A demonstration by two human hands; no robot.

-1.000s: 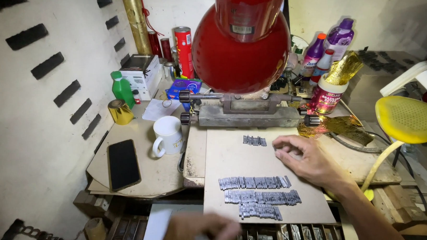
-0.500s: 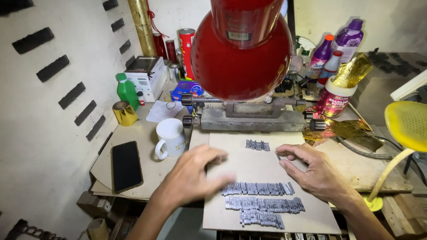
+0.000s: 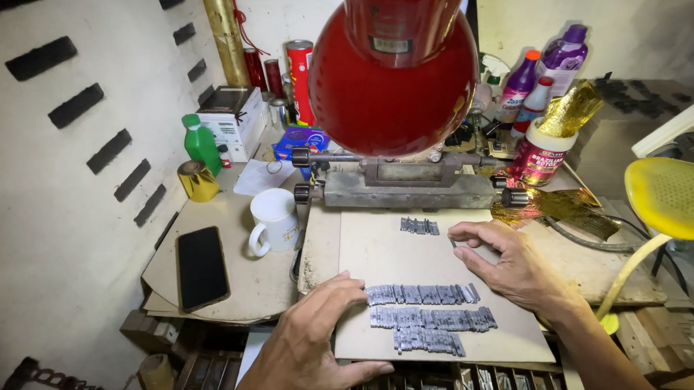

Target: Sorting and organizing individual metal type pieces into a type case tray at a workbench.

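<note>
Rows of small grey metal type pieces [image 3: 429, 321] on flat beige board [image 3: 396, 255]; left hand [image 3: 311, 345] spread flat, fingertips touching rows; right hand [image 3: 510, 264] loosely curled, empty, beside them.

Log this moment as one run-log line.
left hand: fingertips at metal type rows | right hand: flat on board, empty | small type group: apart, untouched

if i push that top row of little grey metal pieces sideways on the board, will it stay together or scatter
The top row looks like many separate narrow metal pieces laid side by side, so it would probably break apart or fan out unless pressed from both ends. The pieces seem stiff and likely heavy for their size. On the smooth flat board they should slide rather than roll.
</note>
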